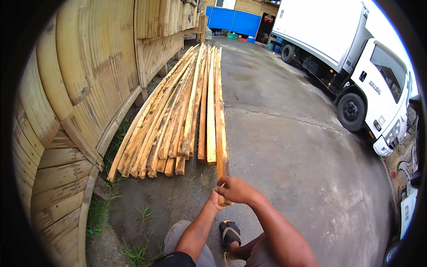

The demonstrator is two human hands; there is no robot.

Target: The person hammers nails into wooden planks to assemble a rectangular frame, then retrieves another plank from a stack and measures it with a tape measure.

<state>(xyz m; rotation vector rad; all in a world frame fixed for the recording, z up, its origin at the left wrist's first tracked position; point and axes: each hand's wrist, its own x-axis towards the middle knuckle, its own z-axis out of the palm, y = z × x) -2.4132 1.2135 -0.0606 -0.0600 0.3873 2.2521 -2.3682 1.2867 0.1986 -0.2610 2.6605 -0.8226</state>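
Note:
A long, squared wooden beam [221,149] runs away from me along the right side of a lumber stack. Its near end is raised toward my knees. My left hand [216,199] is closed around that end, from its left side and underneath. Over the top of the same beam, just beyond the left hand, my right hand [236,189] is closed with curled fingers; its fingertips are partly hidden. Beside it lies the stack of wooden beams [178,115], yellowish with dark stains, their near ends uneven.
A woven bamboo wall [98,58] lines the left side, with grass [100,213] at its foot. A white box truck [351,62] is parked on the right of the concrete yard [293,178]. Far back are a blue panel [227,20] and several crates. My sandalled foot [230,233] is below my hands.

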